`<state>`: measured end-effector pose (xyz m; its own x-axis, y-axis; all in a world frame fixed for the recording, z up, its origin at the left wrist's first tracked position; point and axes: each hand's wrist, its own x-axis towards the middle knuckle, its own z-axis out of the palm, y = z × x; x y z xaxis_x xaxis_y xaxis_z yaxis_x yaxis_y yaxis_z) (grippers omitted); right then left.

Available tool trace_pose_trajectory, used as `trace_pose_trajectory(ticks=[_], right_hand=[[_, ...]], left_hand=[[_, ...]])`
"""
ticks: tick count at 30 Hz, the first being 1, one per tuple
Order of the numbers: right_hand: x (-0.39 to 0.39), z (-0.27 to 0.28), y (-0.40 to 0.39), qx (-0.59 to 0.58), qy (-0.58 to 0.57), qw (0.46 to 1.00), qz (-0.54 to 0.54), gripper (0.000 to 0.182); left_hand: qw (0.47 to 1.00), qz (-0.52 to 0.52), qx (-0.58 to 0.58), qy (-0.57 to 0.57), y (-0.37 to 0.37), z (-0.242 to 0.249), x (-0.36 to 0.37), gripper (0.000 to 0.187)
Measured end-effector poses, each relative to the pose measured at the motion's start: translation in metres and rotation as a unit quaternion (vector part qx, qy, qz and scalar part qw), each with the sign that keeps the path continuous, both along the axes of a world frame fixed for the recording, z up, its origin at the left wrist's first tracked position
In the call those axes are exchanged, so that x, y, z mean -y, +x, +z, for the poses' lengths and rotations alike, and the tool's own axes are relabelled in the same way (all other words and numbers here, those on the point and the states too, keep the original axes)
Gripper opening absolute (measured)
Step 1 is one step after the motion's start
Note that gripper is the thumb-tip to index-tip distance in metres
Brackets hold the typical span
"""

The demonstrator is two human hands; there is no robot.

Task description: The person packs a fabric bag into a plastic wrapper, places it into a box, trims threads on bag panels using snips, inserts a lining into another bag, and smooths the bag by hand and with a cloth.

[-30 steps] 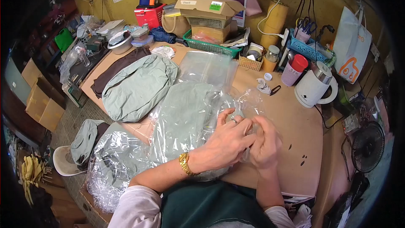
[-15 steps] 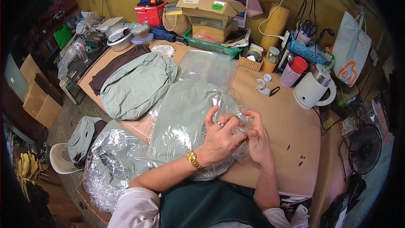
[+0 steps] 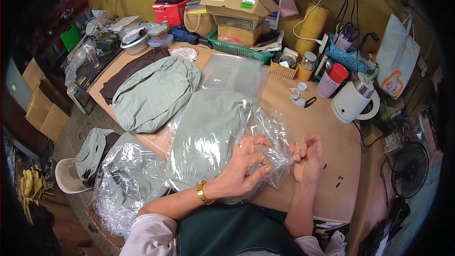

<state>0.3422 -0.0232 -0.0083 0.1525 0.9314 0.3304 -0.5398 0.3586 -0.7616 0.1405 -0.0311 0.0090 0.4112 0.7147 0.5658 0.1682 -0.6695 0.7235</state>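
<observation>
A clear plastic bag (image 3: pixel 208 148) with pale green fabric inside lies on the table before me, its right end bunched into a narrow neck. My right hand (image 3: pixel 308 157) has its fingers curled closed on that gathered neck. Over the bag's right part is my left hand (image 3: pixel 249 163), fingers bent and apart, nothing gripped in them; a ring and a gold watch (image 3: pixel 204 192) show on that arm. Another pale green fabric piece (image 3: pixel 156 94) lies flat at the upper left. Beyond the bag sits a stack of flat clear bags (image 3: pixel 234 73).
A second plastic-wrapped bundle (image 3: pixel 130 180) stands lower left, near a stool (image 3: pixel 71 178) with fabric on it. At the right are a white kettle (image 3: pixel 350 97), a pink cup (image 3: pixel 328 84) and a fan (image 3: pixel 410 168). A green basket (image 3: pixel 239 51) stands at the back.
My hands have moved apart: the right shifted right with the bag's gathered end, the left drew back slightly and loosened its fingers. The bag's neck now shows between them.
</observation>
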Motion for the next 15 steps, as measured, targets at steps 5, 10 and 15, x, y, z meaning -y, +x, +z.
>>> trace_pose_trajectory(ticks=[5,10,15], right_hand=[[0.021,0.031,-0.019,0.56,0.264,0.769,-0.159,0.02],[0.024,0.014,-0.029,0.487,0.15,0.843,-0.175,0.019],[0.025,-0.004,-0.039,0.265,0.068,0.956,-0.106,0.003]], left_hand=[[0.986,0.095,-0.115,0.075,-0.01,0.029,0.009,0.01],[0.997,0.046,-0.061,0.009,0.004,0.03,0.023,0.03],[0.999,-0.005,0.037,0.023,0.019,-0.002,0.003,0.066]])
